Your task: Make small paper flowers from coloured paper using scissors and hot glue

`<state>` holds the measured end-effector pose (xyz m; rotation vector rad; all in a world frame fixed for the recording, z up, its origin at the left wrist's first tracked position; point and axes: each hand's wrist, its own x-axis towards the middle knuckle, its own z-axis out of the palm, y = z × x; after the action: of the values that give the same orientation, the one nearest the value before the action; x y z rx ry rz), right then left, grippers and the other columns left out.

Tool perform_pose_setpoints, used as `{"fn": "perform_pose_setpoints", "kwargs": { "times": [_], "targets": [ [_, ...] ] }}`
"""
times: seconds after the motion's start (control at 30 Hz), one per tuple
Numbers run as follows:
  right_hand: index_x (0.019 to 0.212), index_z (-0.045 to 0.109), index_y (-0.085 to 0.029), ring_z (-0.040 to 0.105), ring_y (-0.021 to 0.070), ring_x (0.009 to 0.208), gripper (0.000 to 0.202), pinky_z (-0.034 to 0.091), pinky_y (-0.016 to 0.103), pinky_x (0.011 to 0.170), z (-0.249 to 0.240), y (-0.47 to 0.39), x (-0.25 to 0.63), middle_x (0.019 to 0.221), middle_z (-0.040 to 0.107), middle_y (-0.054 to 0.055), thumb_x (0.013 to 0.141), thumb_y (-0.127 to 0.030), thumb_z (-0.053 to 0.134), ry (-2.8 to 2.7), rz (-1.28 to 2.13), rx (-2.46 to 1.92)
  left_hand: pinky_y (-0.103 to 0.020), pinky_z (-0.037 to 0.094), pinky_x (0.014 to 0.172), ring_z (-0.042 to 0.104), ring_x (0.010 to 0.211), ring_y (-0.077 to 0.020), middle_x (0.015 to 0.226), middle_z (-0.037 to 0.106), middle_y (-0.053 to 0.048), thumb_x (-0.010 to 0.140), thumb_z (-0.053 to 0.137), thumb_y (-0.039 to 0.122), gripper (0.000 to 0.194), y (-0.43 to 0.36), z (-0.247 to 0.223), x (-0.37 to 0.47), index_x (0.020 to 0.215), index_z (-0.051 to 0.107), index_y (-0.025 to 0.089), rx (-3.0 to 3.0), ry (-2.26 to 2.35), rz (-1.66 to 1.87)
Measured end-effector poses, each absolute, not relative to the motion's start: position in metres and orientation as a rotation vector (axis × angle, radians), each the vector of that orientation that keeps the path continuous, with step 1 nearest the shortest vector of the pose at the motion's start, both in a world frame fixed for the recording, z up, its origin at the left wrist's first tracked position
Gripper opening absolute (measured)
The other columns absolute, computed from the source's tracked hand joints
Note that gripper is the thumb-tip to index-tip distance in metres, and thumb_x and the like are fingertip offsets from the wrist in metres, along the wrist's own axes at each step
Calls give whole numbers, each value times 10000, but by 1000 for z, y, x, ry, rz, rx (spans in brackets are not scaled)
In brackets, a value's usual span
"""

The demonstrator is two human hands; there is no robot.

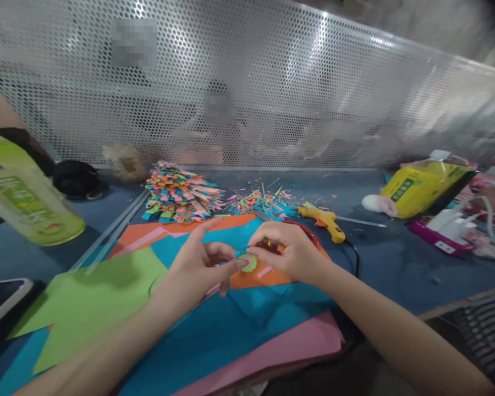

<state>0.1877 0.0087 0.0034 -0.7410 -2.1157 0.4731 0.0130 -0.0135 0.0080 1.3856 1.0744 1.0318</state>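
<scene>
Head view: L hand (200, 261) held a small green-&-pink paper disc (248, 263), thumb on its face, index curled in near the thumb, other fingers loosely apart. R hand (289, 247) had thumb & index tips pinched together at the disc's upper edge, other fingers curled; couldn't tell what, if anything, was btwn the tips. A blue paper bit (240, 254) sat at the disc's upper L edge.

Disc was above the orange sheet (247, 280), which lay w/ the green sheet (94, 300), blue sheet (214, 335) & pink sheet (280, 349) on the dark table (383, 269). Behind the hands: multicol. paper cone (181, 192), scrap pile (264, 202) just R of it, then yellow glue gun (325, 221) on its side, w/ a clear stick (365, 221) beyond. Red-handled tool (311, 234) partly hidden behind R hand. Far L: green-label bottle (28, 192), phone (4, 302). Far R: yellow pack (412, 190), purple power strip (441, 237). Perforated metal panel (272, 126) stood at the back.
</scene>
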Motion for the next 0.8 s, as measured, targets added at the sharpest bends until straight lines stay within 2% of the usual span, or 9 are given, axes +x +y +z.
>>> {"fn": "perform_pose_setpoints", "kwargs": {
  "times": [0.23, 0.47, 0.8],
  "targets": [
    [688, 585, -155, 466, 52, 548, 76, 362, 162, 487, 3, 9, 186, 633, 547, -20, 757, -161, 554, -2067, 506, -786, -209, 435, 297, 507, 366, -106, 567, 610, 56, 558, 722, 155, 944, -11, 6, 12, 1313, 157, 208, 1351, 1032, 1100],
    [670, 585, -156, 476, 53, 546, 87, 360, 160, 477, 2, 8, 186, 625, 545, -20, 751, -164, 552, -2038, 555, -823, -215, 458, 303, 598, 528, -172, 633, 609, 43, 518, 728, 115, 1029, -14, 7, 13, 1336, 118, 245, 1351, 1022, 1191],
    [679, 580, -157, 487, 60, 559, 77, 375, 165, 498, 2, 11, 188, 630, 544, -19, 750, -164, 551, -2075, 615, -793, -217, 440, 298, 521, 393, -121, 569, 585, 69, 554, 717, 129, 983, -13, 6, 12, 1335, 132, 253, 1388, 1029, 1129]
  ]
}}
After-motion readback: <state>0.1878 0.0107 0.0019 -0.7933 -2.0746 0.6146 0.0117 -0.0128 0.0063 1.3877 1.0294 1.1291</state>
